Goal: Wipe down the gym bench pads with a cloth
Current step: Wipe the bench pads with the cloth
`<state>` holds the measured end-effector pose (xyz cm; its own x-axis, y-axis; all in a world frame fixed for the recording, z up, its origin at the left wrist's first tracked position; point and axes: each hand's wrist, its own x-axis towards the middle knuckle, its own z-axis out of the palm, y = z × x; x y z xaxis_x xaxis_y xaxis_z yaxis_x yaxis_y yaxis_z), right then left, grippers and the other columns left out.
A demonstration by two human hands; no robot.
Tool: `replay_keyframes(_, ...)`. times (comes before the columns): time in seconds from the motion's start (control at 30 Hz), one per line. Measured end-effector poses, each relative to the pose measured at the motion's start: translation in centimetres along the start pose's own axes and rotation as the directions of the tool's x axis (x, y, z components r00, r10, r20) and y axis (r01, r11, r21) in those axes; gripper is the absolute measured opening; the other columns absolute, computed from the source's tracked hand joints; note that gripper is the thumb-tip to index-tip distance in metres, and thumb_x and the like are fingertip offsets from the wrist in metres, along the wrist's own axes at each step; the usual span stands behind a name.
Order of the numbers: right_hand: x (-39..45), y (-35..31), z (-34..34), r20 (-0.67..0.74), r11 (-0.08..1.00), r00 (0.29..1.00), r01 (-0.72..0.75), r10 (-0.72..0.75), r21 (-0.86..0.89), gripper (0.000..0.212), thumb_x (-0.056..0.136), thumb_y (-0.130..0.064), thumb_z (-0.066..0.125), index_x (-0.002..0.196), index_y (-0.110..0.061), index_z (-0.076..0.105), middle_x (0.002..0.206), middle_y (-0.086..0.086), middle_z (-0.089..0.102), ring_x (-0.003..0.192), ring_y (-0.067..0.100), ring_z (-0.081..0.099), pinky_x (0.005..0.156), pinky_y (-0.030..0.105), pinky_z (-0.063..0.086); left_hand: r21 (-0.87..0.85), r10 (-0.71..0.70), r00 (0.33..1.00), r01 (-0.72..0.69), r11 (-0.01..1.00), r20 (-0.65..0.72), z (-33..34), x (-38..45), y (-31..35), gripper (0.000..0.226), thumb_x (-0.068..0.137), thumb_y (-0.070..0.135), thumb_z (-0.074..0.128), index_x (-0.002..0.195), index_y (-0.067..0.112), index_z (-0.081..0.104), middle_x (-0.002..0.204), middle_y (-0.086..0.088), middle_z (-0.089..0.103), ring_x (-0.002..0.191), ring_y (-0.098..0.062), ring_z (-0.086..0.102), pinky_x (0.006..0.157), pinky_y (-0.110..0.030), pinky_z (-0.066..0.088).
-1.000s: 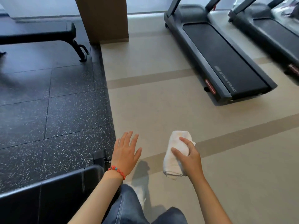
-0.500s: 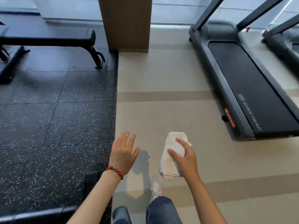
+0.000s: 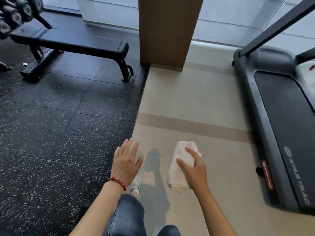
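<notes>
A black flat gym bench [image 3: 75, 44] stands on the dark rubber floor at the upper left, well ahead of me. My right hand [image 3: 195, 169] grips a folded white cloth [image 3: 180, 165] in the air over the beige floor, thumb and fingers curled round it. My left hand [image 3: 125, 163], with a red bead bracelet at the wrist, is held out flat with spread fingers and holds nothing.
A wooden pillar [image 3: 170, 31] rises between the bench and a grey treadmill [image 3: 281, 125] on the right. Dumbbells on a rack [image 3: 15, 16] sit at the top left. The speckled rubber mat [image 3: 51, 133] meets the beige floor [image 3: 196, 103]. My jeans and a white shoe [image 3: 136, 183] show below.
The view has moved forward and left: the near bench at the bottom left has dropped out of sight, the far bench looms larger. Both hands keep their pose, cloth still held.
</notes>
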<state>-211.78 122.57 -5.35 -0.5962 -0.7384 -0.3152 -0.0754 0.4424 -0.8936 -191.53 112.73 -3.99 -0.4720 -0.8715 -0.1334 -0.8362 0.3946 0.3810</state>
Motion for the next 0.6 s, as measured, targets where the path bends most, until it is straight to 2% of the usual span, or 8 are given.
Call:
replay_keyframes(0.2,10.1,-4.8,5.9,-0.008,1.000,1.000,0.002,-0.002,0.010,0.046,0.076,-0.020,0.074,0.116,-0.035,0.056,0.108,-0.004,0.057,0.089,0.007,0.055,0.074,0.025,0.044,0.033,-0.028,1.000,0.028,0.999,-0.004,-2.5,11.5,-4.9,0.090,0.090,0.057,-0.007,0.127,0.002,0.053,0.134,-0.023,0.049,0.125,-0.039,0.045,0.100,-0.054,0.038)
replay_keyframes(0.37,17.2,-10.3,11.3,0.028,1.000,0.999,0.024,-0.024,0.012,0.046,0.077,-0.022,0.073,0.116,-0.038,0.054,0.108,-0.004,0.054,0.092,0.013,0.055,0.078,0.032,0.048,0.050,-0.056,0.998,0.057,0.997,-0.015,-6.8,20.0,-8.8,0.078,0.095,0.051,0.004,0.122,0.001,0.057,0.127,-0.024,0.055,0.117,-0.039,0.052,0.093,-0.055,0.045)
replay_keyframes(0.5,22.0,-13.6,14.7,0.063,1.000,0.998,0.030,-0.030,-0.002,0.046,0.078,-0.022,0.072,0.118,-0.036,0.053,0.110,-0.003,0.053,0.095,0.017,0.054,0.079,0.034,0.049,0.042,-0.091,0.995,0.092,0.995,-0.037,-8.7,25.2,-11.1,0.069,0.093,0.049,0.017,0.124,0.000,0.055,0.130,-0.024,0.052,0.120,-0.040,0.049,0.096,-0.056,0.043)
replay_keyframes(0.6,25.5,-15.3,16.4,0.080,0.999,0.996,0.036,-0.034,-0.022,0.045,0.078,-0.024,0.072,0.117,-0.038,0.053,0.112,-0.003,0.053,0.095,0.018,0.055,0.082,0.037,0.051,0.038,-0.129,0.991,0.130,0.991,-0.042,-9.5,28.7,-12.1,0.078,0.094,0.052,0.004,0.126,0.001,0.053,0.132,-0.024,0.050,0.123,-0.039,0.047,0.098,-0.055,0.041)
